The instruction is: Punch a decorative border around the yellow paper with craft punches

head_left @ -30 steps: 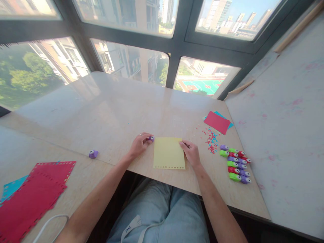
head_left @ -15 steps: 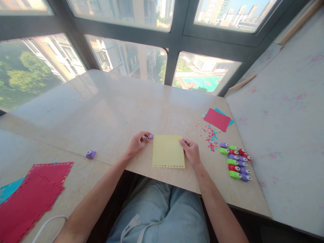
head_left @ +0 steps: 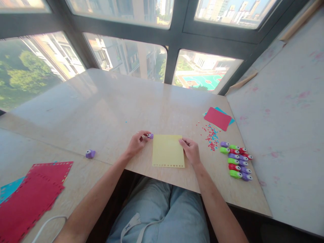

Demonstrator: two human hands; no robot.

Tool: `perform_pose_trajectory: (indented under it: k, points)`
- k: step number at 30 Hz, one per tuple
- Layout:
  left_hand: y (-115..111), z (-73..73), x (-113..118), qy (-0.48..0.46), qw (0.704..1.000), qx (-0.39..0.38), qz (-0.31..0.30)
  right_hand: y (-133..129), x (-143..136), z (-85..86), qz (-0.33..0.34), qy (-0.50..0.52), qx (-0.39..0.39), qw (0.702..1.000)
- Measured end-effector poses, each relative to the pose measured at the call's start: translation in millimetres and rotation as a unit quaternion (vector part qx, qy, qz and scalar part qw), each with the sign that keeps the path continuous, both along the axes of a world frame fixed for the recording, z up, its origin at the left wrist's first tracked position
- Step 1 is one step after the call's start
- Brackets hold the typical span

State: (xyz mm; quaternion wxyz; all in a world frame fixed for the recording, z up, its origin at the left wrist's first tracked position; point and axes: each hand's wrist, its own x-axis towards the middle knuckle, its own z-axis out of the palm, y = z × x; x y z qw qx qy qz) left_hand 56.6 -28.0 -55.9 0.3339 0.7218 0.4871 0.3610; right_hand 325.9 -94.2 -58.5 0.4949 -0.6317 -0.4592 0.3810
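A yellow sheet of paper [head_left: 168, 151] lies on the table in front of me, with a row of small punched holes along its near edge. My left hand [head_left: 138, 143] is closed on a small purple punch [head_left: 150, 136], which sits at the sheet's upper left corner. On the other side, my right hand [head_left: 190, 149] pinches the sheet's upper right edge between thumb and fingers.
Several purple, green and red punches [head_left: 234, 161] stand at the right, near small paper bits [head_left: 212, 137] and stacked cards [head_left: 217, 118]. Another purple punch [head_left: 90, 154] is at the left, beyond red punched sheets [head_left: 37, 199] and a white cable [head_left: 48, 221].
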Motion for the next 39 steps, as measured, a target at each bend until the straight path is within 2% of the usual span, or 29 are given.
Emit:
perform_pose_trajectory:
  k: [39]
  points:
    - [-0.3, 1.1, 1.5, -0.025, 0.999, 0.026, -0.018, -0.1, 2.4, -2.5, 0.006, 0.008, 0.002, 1.000]
